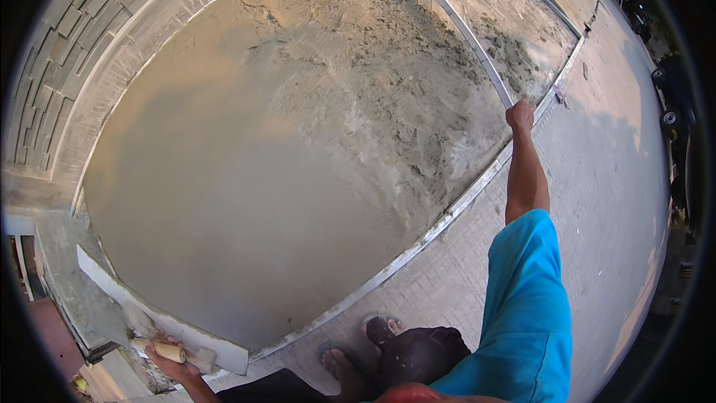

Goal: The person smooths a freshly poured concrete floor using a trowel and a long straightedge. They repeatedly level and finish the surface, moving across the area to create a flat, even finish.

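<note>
My right arm, in a bright blue sleeve, stretches far forward. At its end, my right hand (pixel 520 114) is closed around the near end of a long, pale straightedge (pixel 477 43). This bar runs away across the rough wet concrete (pixel 388 112) to the top of the view. Down at the lower left, my left hand (pixel 170 364) wraps round the thick wooden handle of a long-bladed hand float (pixel 160 313). The float's pale blade lies along the near left edge of the smooth wet concrete (pixel 224 201).
A narrow pale edging strip (pixel 403 257) borders the concrete on the right, beside paved ground (pixel 589 201). Stacked grey blocks (pixel 56 67) and a low kerb curve along the left. My feet (pixel 339 362) stand near the strip. Parked vehicles (pixel 675 116) show at far right.
</note>
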`<action>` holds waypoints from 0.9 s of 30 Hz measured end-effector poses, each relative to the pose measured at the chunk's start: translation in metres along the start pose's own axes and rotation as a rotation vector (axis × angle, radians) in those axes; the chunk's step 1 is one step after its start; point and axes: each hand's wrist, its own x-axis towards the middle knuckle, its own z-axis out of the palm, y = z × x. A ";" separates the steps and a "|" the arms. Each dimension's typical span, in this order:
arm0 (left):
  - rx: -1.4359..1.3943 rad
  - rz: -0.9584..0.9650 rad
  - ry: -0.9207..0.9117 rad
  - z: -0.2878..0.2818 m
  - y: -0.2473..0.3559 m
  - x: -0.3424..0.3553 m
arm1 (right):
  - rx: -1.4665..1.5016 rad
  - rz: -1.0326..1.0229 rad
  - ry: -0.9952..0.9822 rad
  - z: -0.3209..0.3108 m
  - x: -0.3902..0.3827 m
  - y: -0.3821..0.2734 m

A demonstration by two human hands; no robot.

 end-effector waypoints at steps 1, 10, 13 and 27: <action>0.031 0.013 0.010 -0.003 0.001 0.003 | 0.011 -0.006 0.018 -0.006 -0.010 -0.018; -0.088 -0.019 -0.063 0.090 0.011 -0.026 | 0.857 -1.096 -0.849 -0.182 -0.337 -0.278; 0.061 0.024 -0.178 0.147 -0.001 -0.049 | 0.935 -1.355 -1.137 -0.227 -0.416 -0.307; 0.059 0.441 -0.688 0.261 -0.037 -0.127 | 0.851 -0.910 -0.697 -0.248 -0.466 -0.293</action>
